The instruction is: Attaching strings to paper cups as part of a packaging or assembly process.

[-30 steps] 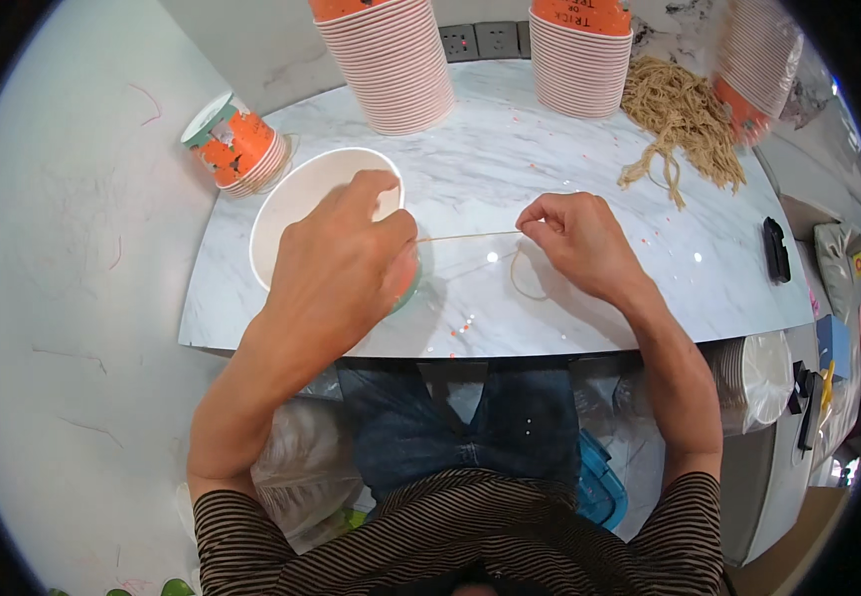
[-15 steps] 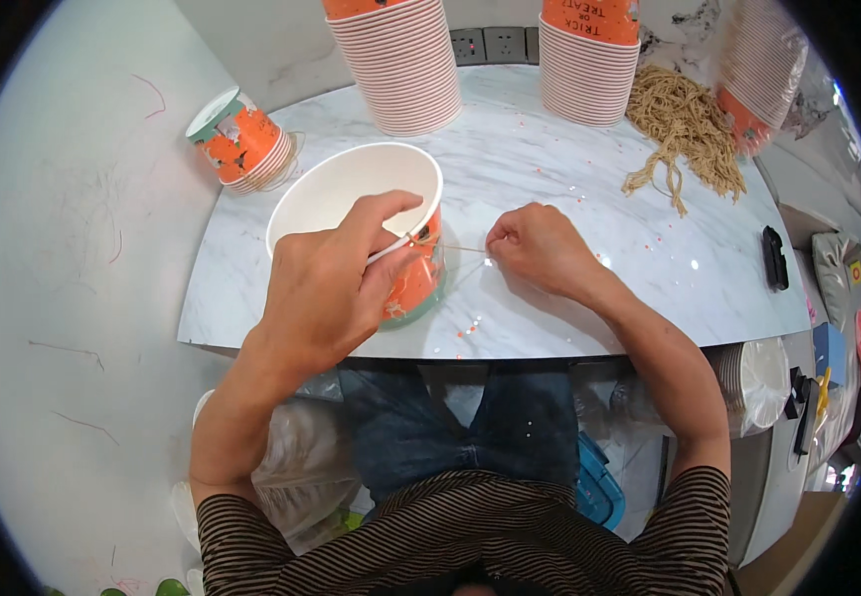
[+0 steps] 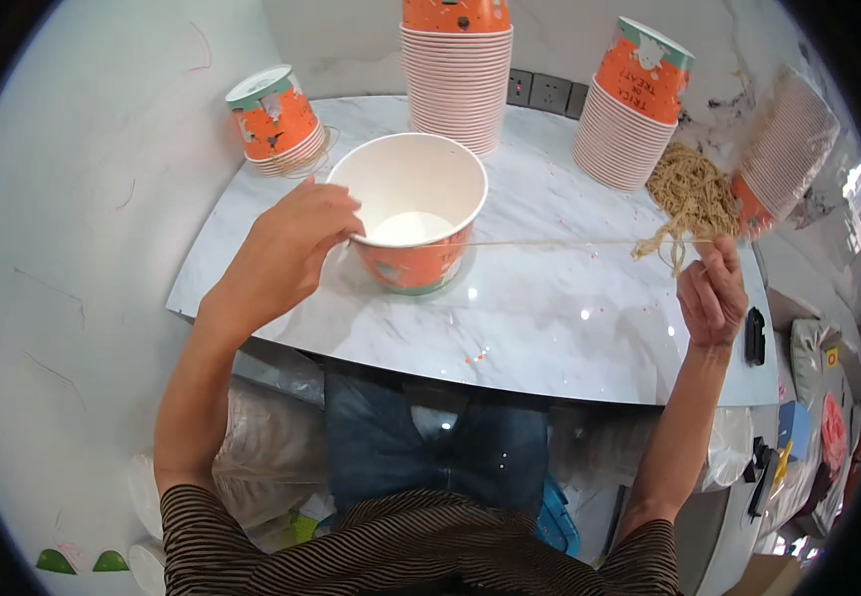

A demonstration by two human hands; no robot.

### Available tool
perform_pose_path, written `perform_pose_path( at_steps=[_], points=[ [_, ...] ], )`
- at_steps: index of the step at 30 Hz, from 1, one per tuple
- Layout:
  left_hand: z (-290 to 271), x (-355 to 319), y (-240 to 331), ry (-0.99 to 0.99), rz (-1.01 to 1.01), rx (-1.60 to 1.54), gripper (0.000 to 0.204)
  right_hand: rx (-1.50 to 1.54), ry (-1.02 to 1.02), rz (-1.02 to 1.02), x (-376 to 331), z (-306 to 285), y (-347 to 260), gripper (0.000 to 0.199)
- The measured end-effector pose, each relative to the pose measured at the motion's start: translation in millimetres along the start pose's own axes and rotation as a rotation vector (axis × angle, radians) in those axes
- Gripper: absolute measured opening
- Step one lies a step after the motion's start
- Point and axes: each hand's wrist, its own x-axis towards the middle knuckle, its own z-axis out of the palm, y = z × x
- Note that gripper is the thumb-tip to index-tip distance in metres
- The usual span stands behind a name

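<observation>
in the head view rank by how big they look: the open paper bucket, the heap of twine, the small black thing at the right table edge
1. open paper bucket, nearest the left hand
2. heap of twine, clearly smaller, though it lies farther out toward the rim
3. small black thing, smallest by far

Both arms stretch wide apart, left hand (image 3: 286,253) pinched, right hand (image 3: 713,290) loosely closed, raised.

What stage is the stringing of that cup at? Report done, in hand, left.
Done: one string-wrapped cup lies at the table's back left. In hand: the left hand steadies the open cup while the right hand pulls a string taut from it. Left: the tall cup stacks and the string pile.
</observation>
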Motion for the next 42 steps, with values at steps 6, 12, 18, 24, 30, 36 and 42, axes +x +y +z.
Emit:
perform_pose_path(
  at_steps=[6,12,18,24,30,36,42],
  points=[
    [34.9,1.2,24.1,0.401,0.183,0.135,0.025,-0.156,-0.135,-0.080,31.8,47.3,7.3,0.049],
    [98.0,26.9,97.3,0.266,0.416,0.081,0.027,-0.848,0.189,-0.204,124.4,149.5,37.4,0.041],
    [122.5,73.0,77.5,0.271,0.024,0.267,0.037,-0.625,0.262,-0.230,198.5,118.5,39.2,0.031],
    [71.4,42.5,54.6,0.201,0.166,-0.048,0.034,-0.464,0.491,0.055,183.5,37.8,49.7,0.025],
    [29.7,24.6,11.7,-0.011,0.262,-0.176,0.046,-0.565,0.526,0.429,112.7,4.7,82.4,0.024],
    [31.2,39.6,36.4,0.048,0.103,-0.151,0.054,-1.050,0.256,0.368,78.2,53.7,95.3,0.028],
    [56.6,54.0,75.8,0.039,-0.053,-0.083,0.041,-1.183,-0.014,0.152,59.7,91.3,107.1,0.012]
  ],
)
